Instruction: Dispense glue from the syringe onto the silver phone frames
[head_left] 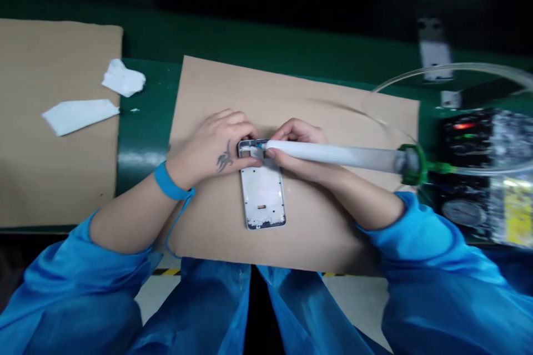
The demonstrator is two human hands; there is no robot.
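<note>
A silvery phone frame (263,194) lies on the brown cardboard sheet (216,222). My left hand (225,144) grips its upper left edge, thumb on the near face and fingers curled round the top. In my right hand (297,147) is a white dispensing syringe (333,153), pinched close to its tip. The syringe lies nearly level, its blue-green tip at the top part of the phone frame. A green cap (412,165) closes its far end, with a clear hose attached. The exact contact point of the tip is too small to make out.
At right stands a dispenser box (466,177) with lit indicators, smeared white. A clear hose (466,67) arcs above it. A metal plate (435,50) lies at the back right. Crumpled white wipes (124,79) and another cardboard sheet (54,172) are at left on the green bench (141,150).
</note>
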